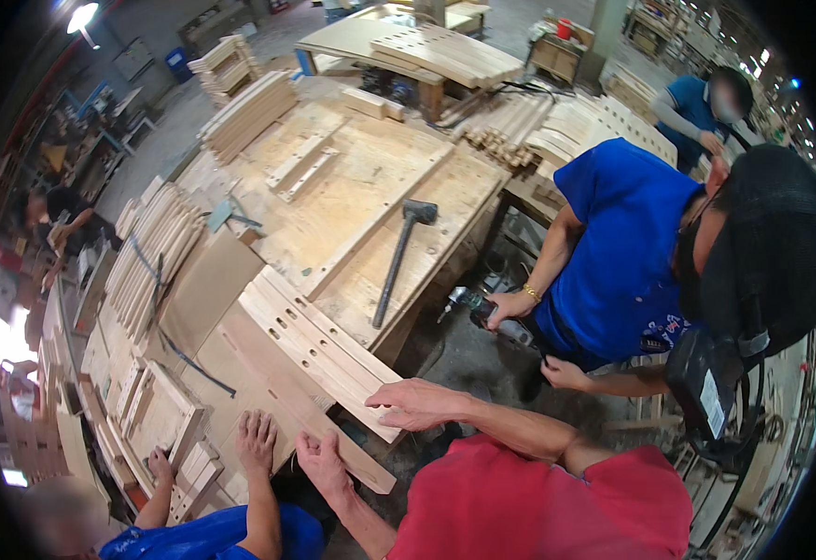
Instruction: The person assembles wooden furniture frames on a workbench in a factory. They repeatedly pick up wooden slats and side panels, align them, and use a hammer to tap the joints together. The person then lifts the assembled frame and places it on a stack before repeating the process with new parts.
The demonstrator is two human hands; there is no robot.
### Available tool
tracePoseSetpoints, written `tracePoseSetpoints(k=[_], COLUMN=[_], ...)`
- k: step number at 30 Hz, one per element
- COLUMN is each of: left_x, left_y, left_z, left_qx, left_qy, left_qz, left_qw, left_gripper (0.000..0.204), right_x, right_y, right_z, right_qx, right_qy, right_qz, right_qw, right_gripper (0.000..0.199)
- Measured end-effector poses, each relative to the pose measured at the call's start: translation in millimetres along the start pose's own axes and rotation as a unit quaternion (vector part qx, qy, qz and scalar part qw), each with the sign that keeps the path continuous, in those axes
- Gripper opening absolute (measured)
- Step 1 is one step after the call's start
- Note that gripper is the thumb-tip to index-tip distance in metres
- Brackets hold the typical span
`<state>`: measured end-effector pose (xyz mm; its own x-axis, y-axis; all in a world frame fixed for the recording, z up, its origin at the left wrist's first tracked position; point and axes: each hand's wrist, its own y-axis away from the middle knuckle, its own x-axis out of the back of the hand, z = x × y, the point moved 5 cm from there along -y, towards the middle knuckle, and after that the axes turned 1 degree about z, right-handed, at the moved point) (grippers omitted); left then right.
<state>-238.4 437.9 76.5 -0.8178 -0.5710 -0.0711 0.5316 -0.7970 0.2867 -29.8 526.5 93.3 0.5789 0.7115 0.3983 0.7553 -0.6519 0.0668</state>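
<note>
1. Head view – hands counted: two of the wearer's own, on red-sleeved arms coming in from the lower edge. The right hand [417, 403] is laid flat, fingers spread, on the near end of the slotted slats [319, 347]. Nothing is clasped.
2. The left hand [321, 459] is also open and flat, pressed on the long plain board [282, 397] just below those slats. It holds nothing.
3. Slats: about three are seen side by side, each with paired slots, lying aslant over the edge of the workbench [361, 177]. Their near end is under the right palm, and the rest runs up and left away from both hands.
4. One hammer [398, 257] is noted lying on the bench, well apart from either hand.
5. Two more hands are noted – a co-worker's hand [257, 439] rests flat on the same board just beside the left hand, and the second hand [159, 464] rests on a slatted frame [160, 411].
6. One power drill [482, 313] is held by a person in a blue shirt [618, 243] across the gap.
7. Containers: one red bucket [564, 28] and one blue bin [177, 63] stand far off. Their contents cannot be told.
</note>
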Motion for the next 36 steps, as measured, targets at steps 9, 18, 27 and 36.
tracePoseSetpoints(k=[9, 18, 27, 36], left_x=[14.2, 11.4, -65.1, -238.3], left_y=[20.8, 17.9, 13.2, -82.5], left_z=[6.5, 18.0, 8.5, 39.7], left_qx=[-0.028, -0.055, -0.068, 0.075], left_qy=[-0.017, -0.002, -0.02, 0.144], left_qz=[0.029, 0.144, 0.224, 0.087], left_qw=[0.999, 0.988, 0.972, 0.983], left_gripper=[0.041, 0.043, 0.036, 0.034], right_x=[-12.9, 140.2, 389.8, 423.2], right_y=[-6.1, -105.0, -257.8, -228.4], right_z=[5.5, 73.6, 248.3, 274.1], right_qx=[-0.039, -0.033, -0.084, -0.081], right_qy=[-0.061, -0.03, 0.314, 0.107], right_qz=[-0.058, 0.181, 0.261, 0.317], right_qw=[0.996, 0.983, 0.909, 0.939], right_gripper=[0.053, 0.04, 0.023, 0.019])
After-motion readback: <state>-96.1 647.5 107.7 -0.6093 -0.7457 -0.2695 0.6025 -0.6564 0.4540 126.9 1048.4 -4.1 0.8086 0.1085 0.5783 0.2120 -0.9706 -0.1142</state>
